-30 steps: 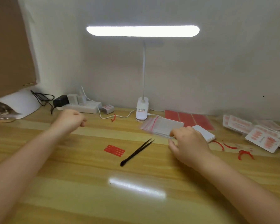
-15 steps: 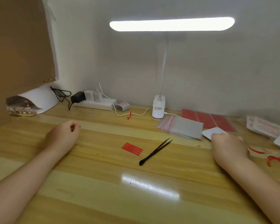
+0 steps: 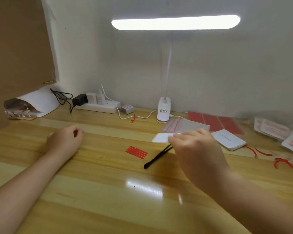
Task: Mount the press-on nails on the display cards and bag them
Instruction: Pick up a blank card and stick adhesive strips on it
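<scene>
Right hand held one white display card above the counter; left hand lay idle.

The right hand (image 3: 195, 149) pinched a white card (image 3: 161, 137) at its fingertips, the card jutting toward 9 o'clock above the black tweezers (image 3: 156, 157). The left hand (image 3: 64, 141) rested loosely curled on the counter (image 3: 100, 200), holding nothing, well apart at 9 o'clock. Four red strips (image 3: 136, 151) lay between the hands. A stack of cards (image 3: 229, 140) sat just at 3 o'clock of the right hand; clear zip bags (image 3: 184, 124) lay at 12 o'clock, contents unclear.
</scene>
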Available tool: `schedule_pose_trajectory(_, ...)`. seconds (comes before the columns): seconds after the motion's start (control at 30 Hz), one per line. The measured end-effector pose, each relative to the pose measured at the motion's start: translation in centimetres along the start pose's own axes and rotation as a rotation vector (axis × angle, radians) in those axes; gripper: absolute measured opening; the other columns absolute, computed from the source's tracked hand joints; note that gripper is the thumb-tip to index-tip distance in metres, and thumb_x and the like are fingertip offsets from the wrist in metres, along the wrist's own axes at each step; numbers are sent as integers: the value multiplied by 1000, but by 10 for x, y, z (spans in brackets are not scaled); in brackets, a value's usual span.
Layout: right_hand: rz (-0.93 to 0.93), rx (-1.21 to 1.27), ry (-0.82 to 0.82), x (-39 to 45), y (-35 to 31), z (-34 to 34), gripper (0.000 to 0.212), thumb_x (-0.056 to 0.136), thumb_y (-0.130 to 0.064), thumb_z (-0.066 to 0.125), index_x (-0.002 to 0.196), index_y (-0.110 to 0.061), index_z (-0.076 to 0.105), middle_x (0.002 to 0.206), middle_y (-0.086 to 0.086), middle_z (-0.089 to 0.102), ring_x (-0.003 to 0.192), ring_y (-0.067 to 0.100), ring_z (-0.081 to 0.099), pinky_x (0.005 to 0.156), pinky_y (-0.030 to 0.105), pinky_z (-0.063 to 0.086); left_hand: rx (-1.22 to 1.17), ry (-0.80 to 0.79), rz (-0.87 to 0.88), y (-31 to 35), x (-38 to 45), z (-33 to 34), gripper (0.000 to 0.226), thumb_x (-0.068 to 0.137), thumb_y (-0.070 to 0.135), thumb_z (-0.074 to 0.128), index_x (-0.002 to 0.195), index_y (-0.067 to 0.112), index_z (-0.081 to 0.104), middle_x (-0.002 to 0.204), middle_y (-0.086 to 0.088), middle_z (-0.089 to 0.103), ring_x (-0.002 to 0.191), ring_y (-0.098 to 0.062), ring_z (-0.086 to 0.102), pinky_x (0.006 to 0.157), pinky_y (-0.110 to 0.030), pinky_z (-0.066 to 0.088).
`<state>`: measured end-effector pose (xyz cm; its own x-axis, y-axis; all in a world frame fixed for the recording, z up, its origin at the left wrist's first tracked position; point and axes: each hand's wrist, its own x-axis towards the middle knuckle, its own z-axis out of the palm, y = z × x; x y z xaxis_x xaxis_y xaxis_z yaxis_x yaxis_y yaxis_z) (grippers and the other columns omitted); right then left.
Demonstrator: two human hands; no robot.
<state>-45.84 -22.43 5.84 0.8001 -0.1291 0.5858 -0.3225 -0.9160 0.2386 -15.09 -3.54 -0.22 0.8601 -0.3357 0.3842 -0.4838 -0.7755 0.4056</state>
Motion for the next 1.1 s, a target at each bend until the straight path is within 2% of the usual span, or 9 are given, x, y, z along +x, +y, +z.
schedule_pose_trajectory(0.1,87,-36,-161,-25,24,-5,24,53,8,69,62,-14,64,55,2,60,51,26,58,52,28,44,-8,-4,9,-1,2,5,20,97,33,48,92,27,65,74,10,58,75,-20,54,85,-40,44)
schedule_pose_trajectory(0.17,136,-76,-376,-40,42,-1,23,81,-7,60,94,-23,69,90,-4,69,81,21,65,64,30,47,4,-10,33,1,4,8,19,97,33,48,91,27,65,75,10,56,76,-19,51,85,-42,43)
schedule_pose_trajectory(0.23,162,51,-469,-53,53,8,31,95,-18,41,114,-29,63,117,-10,64,107,16,60,81,30,49,32,-9,57,0,6,11,18,97,33,48,91,28,65,76,10,55,76,-19,49,84,-42,43)
schedule_pose_trajectory(0.3,156,181,-512,-59,57,15,31,97,-24,36,108,-25,64,111,-10,63,106,17,58,85,35,49,48,-5,59,-6,8,13,20,97,34,48,92,28,66,80,7,61,78,-21,53,83,-43,45)
schedule_pose_trajectory(0.43,152,268,-421,-67,62,24,28,92,-28,41,107,-21,64,109,-8,60,104,15,53,85,35,47,57,-25,25,-18,17,19,23,97,39,47,96,29,68,95,0,69,87,-27,60,84,-46,49)
schedule_pose_trajectory(0.6,233,402,-324,-69,65,25,20,93,-30,53,109,-24,62,111,-10,55,105,11,49,84,21,39,84,-32,69,-25,22,25,32,99,45,44,99,27,71,97,-4,70,85,-31,62,81,-48,51)
schedule_pose_trajectory(0.73,292,393,-239,-57,64,22,21,88,-32,59,108,-24,61,103,-10,48,99,10,42,78,21,30,202,28,221,-17,16,20,34,100,39,43,97,22,73,100,-7,71,90,-33,62,80,-45,45)
schedule_pose_trajectory(0.9,239,457,-161,-13,37,25,13,89,-26,59,95,-16,67,91,-5,52,93,16,48,76,27,39,200,90,418,17,-1,9,24,96,31,51,92,21,72,88,0,72,83,-27,62,78,-39,39)
schedule_pose_trajectory(1.1,257,722,-132,60,-41,50,22,88,-26,57,110,-23,63,87,-10,49,85,11,49,72,28,42,-26,-169,158,28,11,18,19,94,38,53,103,30,67,102,9,65,92,-13,58,77,-32,50)
